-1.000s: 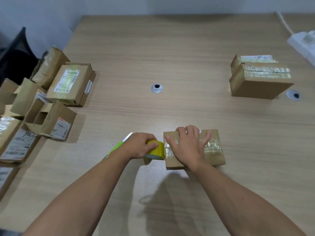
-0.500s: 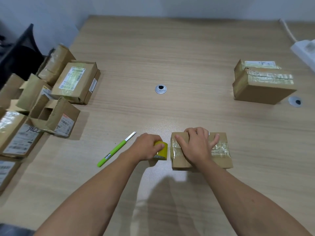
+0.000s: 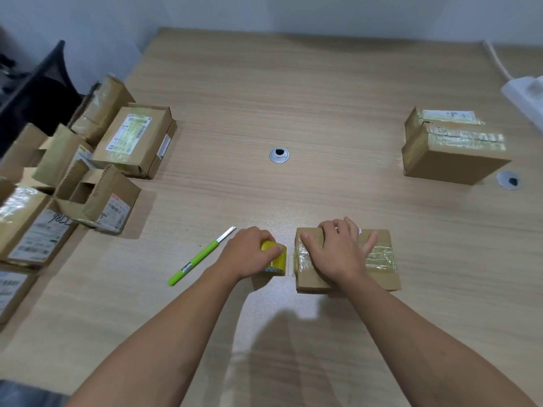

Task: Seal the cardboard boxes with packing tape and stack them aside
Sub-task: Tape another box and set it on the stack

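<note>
A pale wood-grain tabletop [image 3: 293,98] set against a white wall, seen from above. At its near edge a small, flat brown cardboard box [image 3: 382,279] lies under the person's right hand [image 3: 340,254], whose fingers are spread and pressed flat on the lid, over a band of clear packing tape that crosses the top from side to side. Just beside the box's left edge, the left hand [image 3: 249,254] curls round a yellow roll of packing tape [image 3: 277,258] standing on edge on the tabletop. A lime-green utility knife with its blade out [image 3: 199,258] lies near that hand, further left. Along the left edge sits a huddle of open and labelled brown cardboard boxes [image 3: 135,139]. Well apart, at far right, are two taped brown cardboard boxes [image 3: 449,160], one behind the other. A round silver cable grommet [image 3: 279,155] marks mid-table; a second grommet [image 3: 509,180] sits near the taped pair, and a white power strip [image 3: 526,95] lies at the right edge.
</note>
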### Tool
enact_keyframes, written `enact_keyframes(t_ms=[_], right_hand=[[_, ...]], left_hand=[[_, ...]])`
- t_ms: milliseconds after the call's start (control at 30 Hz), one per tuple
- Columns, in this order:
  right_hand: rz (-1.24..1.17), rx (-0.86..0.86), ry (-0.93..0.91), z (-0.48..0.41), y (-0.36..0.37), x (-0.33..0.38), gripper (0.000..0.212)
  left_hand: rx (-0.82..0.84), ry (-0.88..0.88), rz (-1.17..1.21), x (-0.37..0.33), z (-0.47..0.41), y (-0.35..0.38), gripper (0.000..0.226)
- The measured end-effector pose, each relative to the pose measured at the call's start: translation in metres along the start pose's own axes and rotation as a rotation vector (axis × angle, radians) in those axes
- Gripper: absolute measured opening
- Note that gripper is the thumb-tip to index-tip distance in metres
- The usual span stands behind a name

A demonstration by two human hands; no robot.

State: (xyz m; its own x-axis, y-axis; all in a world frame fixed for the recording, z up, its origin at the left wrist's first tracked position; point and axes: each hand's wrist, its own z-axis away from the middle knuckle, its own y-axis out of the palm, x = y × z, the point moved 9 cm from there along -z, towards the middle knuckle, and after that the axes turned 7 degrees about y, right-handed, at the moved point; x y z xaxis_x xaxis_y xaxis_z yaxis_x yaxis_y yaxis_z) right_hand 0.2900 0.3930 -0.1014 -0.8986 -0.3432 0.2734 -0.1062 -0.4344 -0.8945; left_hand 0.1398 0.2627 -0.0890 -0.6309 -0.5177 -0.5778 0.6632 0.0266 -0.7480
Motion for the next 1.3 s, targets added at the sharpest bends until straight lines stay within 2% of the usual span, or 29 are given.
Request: enact_keyframes(t_ms=[100, 267, 400, 500, 567, 700, 800, 967, 1067, 1167, 1300], right_hand=[[0.012, -0.022, 0.024, -0.001, 0.002, -0.002, 0.054], [0.01, -0.042, 0.037, -0.002, 0.003, -0.003, 0.048], [0.0, -0.052, 0.034, -0.001, 0.003, -0.003, 0.048], [0.006, -0.06, 0.035, -0.001, 0.002, -0.004, 0.048], [0.009, -0.058, 0.034, 0.0, 0.002, -0.003, 0.047], [-0.006, -0.06, 0.036, -0.001, 0.002, -0.003, 0.046], [-0.012, -0.06, 0.035, -0.001, 0.003, -0.004, 0.046], [-0.017, -0.075, 0.029, -0.001, 0.003, -0.003, 0.045], [-0.032, -0.092, 0.021, -0.001, 0.002, -0.003, 0.044], [-0.039, -0.091, 0.019, -0.001, 0.002, -0.003, 0.044], [-0.035, -0.084, 0.015, 0.0, 0.001, -0.003, 0.044]], left_hand=[[0.003, -0.022, 0.007, 0.001, 0.001, 0.003, 0.045], [-0.071, -0.026, 0.028, 0.004, -0.001, -0.002, 0.029], [-0.242, -0.101, 0.18, 0.024, -0.001, -0.022, 0.03], [-0.344, -0.232, 0.103, 0.066, 0.003, -0.036, 0.021], [-0.306, -0.322, -0.031, 0.091, 0.008, -0.037, 0.023], [-0.094, -0.461, -0.241, 0.119, 0.017, -0.027, 0.03], [-0.087, -0.459, -0.287, 0.128, 0.017, -0.029, 0.025], [0.023, -0.352, -0.443, 0.12, 0.01, -0.031, 0.017], [0.006, -0.216, -0.462, 0.099, -0.001, -0.044, 0.015], [-0.04, -0.004, -0.448, 0.062, -0.015, -0.063, 0.018], [0.062, 0.346, -0.623, -0.008, -0.021, -0.071, 0.01]])
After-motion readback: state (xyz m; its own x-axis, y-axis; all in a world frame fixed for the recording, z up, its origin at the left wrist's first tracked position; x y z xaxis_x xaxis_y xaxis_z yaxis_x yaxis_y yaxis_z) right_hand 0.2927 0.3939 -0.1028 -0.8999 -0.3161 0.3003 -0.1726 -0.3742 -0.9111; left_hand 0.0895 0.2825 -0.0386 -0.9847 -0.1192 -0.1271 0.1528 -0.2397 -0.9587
